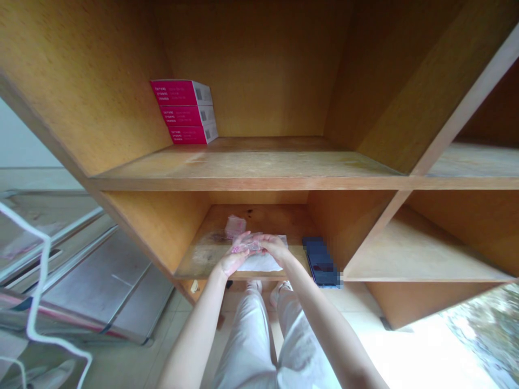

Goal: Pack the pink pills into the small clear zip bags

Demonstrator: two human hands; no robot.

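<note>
Bare forearms [194, 340] reach into low wooden shelf [203, 254]; left hand [233, 262], right hand [275, 248] closed, pinching clear plastic bag [247, 244] over white paper [259, 263].

The shelf unit [251, 182] has an upper shelf [259, 165] and, below it, a lower compartment [206, 251]. Three stacked boxes [182, 112] stand at the rear left of the upper shelf. In the lower compartment, a white sheet [259, 263] lies at the front, a clear plastic bag [235, 226] lies behind it, and a phone [320, 262] lies to its right. The left hand [233, 262] and right hand [275, 248] meet above the sheet, around a plastic packet [247, 245].
</note>
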